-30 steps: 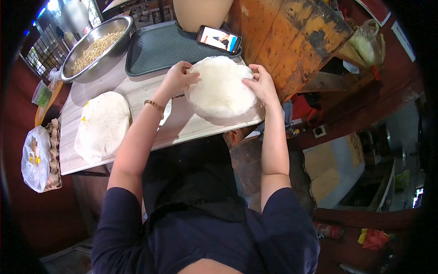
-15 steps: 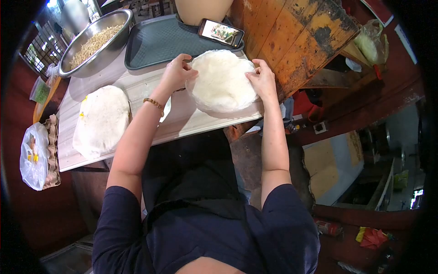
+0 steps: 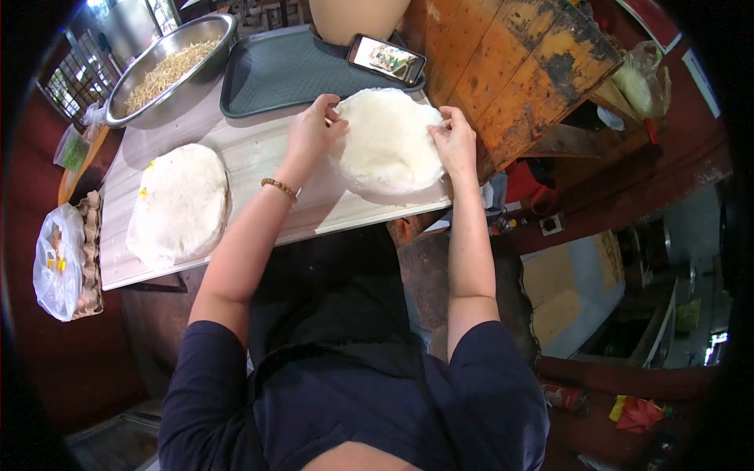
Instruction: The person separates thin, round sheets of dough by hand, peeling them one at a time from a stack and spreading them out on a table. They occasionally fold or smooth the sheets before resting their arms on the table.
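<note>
A stack of thin, round white wrappers (image 3: 386, 145) lies near the front right edge of the table. My left hand (image 3: 316, 129) is at its left rim, thumb and fingers pinched together on the edge. Opposite it, my right hand (image 3: 455, 145) pinches the right rim between thumb and curled fingers. A shallow dent shows in the top surface toward the lower right. To the left of my left forearm, a second white stack (image 3: 181, 202) rests on the table, with small yellow bits at its left side.
Behind the wrappers are a dark tray (image 3: 275, 71), a phone (image 3: 386, 60) with its screen lit, and a beige container (image 3: 353, 20). A steel bowl (image 3: 149, 118) of pale shredded food stands back left. Egg cartons (image 3: 91, 251) hang at the left edge; a wooden panel (image 3: 510, 78) rises at right.
The translucent edge around the held stack has settled, and its outline looks flatter. A pale patch under my left forearm no longer shows. The view has shifted slightly.
</note>
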The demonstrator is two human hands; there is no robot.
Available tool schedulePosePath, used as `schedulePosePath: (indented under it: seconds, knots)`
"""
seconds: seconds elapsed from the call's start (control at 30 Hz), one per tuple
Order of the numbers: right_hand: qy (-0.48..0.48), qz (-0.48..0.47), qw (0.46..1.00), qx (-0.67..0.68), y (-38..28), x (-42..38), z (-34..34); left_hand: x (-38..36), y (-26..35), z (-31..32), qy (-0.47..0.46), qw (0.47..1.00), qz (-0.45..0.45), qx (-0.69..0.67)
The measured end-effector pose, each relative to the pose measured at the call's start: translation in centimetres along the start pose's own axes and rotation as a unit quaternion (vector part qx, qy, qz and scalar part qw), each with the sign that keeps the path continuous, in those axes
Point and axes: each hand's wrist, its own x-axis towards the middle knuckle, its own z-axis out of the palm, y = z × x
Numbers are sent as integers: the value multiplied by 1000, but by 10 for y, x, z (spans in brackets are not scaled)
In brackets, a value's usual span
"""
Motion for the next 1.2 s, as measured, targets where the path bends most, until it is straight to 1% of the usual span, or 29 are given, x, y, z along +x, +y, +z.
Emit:
schedulePosePath:
  seconds: [0.07,0.1,0.13,0.17,0.2,0.27,0.3,0.33,0.37,0.4,0.43,0.47,0.5,0.53,0.57,0.6,0.67,0.73,0.8,0.93,1.0,1.07,1.1,1.13,1.17,1.2]
  knots:
    - [-16,29,999,-30,-18,-2,-9,0,7,-1,32,999,28,33]
    - [-17,29,999,-30,-23,-3,-10,1,13,-1,32,999,28,33]
    - [58,-72,991,-97,-28,-4,-9,4,22,-2,71,988,108,81]
    - [130,-172,963,-163,-33,-4,-7,6,29,-1,108,968,186,127]
    - [128,-171,963,-163,-40,-4,-5,9,36,3,108,969,184,127]
    - [50,-193,969,-145,-52,-1,1,14,50,15,-42,971,220,84]
    - [24,-209,969,-132,-48,1,11,14,54,22,-83,963,235,106]
    - [-23,-196,972,-129,-51,-1,14,14,52,29,-124,952,250,128]
    - [-41,-204,967,-145,-44,-3,20,18,37,41,-137,938,279,153]
    - [-59,-211,962,-161,-35,-6,28,16,31,45,-136,938,279,153]
    - [-60,-212,962,-161,-29,-8,32,14,28,47,-138,926,280,211]
    - [-93,-186,956,-208,-21,-12,36,11,24,48,-141,912,279,267]
    - [-129,-158,945,-255,-21,-15,36,9,22,47,-142,913,276,266]
    - [-132,-156,945,-255,-20,-16,36,8,20,47,-151,918,247,272]
    - [-151,-132,946,-253,-19,-16,34,5,17,48,-161,922,219,277]
    - [-169,-107,947,-251,-20,-17,32,4,13,50,-164,922,217,275]
    - [-178,-88,947,-253,-19,-18,32,5,6,53,-145,923,197,297]
    - [-183,-75,947,-254,-22,-15,32,5,7,53,-153,923,182,302]
    - [-183,-42,947,-261,-25,-15,30,5,7,51,-160,923,165,309]
    - [-191,-41,947,-256,-20,-13,31,7,9,47,-172,925,160,298]
    - [-205,-33,950,-235,-19,-11,29,8,9,42,-177,928,159,287]
    - [-201,-40,952,-229,-18,-8,28,8,7,35,-171,939,182,236]
    - [-198,-42,954,-220,-18,-6,28,3,8,30,-167,940,179,237]
    - [-202,-46,954,-219,-18,-5,27,-5,6,25,-136,951,168,220]
    - [-176,-40,971,-159,-16,-4,24,-16,4,21,-105,961,154,203]
    - [-152,-32,983,-98,-13,-3,24,-29,4,15,-103,963,143,205]
